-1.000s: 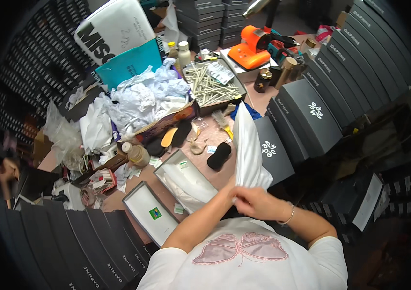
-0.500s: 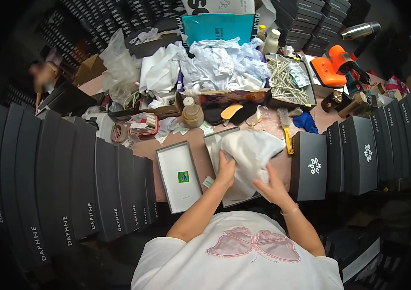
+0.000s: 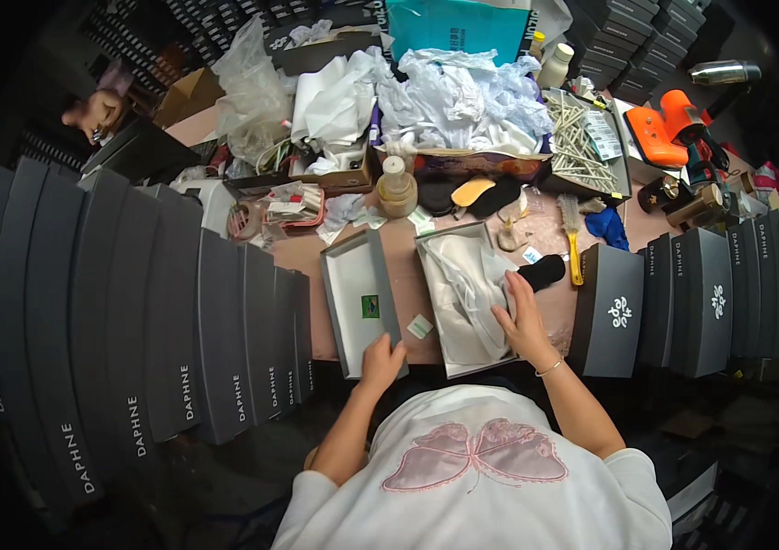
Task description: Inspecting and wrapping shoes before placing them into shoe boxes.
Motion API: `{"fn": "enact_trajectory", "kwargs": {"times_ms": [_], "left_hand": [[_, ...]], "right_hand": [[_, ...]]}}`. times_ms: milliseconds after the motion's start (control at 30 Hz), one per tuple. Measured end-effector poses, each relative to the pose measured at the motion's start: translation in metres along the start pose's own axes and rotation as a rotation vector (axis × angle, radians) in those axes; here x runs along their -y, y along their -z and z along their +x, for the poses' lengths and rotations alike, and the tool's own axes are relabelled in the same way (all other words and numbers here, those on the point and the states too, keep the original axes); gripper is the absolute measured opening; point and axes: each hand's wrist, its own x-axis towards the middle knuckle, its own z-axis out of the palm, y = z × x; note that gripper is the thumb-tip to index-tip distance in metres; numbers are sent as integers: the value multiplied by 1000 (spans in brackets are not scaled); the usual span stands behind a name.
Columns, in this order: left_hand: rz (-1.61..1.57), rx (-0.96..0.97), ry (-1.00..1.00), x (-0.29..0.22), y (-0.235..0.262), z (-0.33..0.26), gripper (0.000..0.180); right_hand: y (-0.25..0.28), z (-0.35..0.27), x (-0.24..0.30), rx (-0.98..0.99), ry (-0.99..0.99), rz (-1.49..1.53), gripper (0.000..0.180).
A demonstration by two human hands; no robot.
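In front of me on the pink tabletop stands an open grey shoebox (image 3: 433, 295). A bundle of white tissue paper (image 3: 463, 275) lies inside it; what the paper wraps is hidden. My right hand (image 3: 525, 323) rests at the right side of the bundle with fingers stretched out. To the left is the box lid (image 3: 350, 284), inner side up, a green sticker (image 3: 370, 306) on its white inside. My left hand (image 3: 382, 363) grips the lid's near right edge, which looks slightly raised. A small label slip (image 3: 420, 326) lies between lid and box.
Rows of dark shoeboxes (image 3: 168, 312) line the left, and more shoeboxes (image 3: 609, 312) the right. Behind are a carton of crumpled paper (image 3: 463, 101), a tray of white sticks (image 3: 582, 147), a bottle (image 3: 397, 187), a yellow-handled brush (image 3: 575, 247) and an orange device (image 3: 663, 128). Another person's hand (image 3: 96, 115) shows far left.
The white paper bundle has gone down into the box. My left hand has let go of it and moved left onto the lid, which now tilts. The view has shifted slightly.
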Motion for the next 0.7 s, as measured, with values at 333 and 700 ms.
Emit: {"fn": "enact_trajectory", "kwargs": {"times_ms": [333,700], "left_hand": [[-194,314,-239,-59,-15,-8,71],[-878,458,523,-47,-46,39,45]], "right_hand": [[46,3,1,173,-505,236,57],[-44,-8,-81,9,-415,189,69]]}}
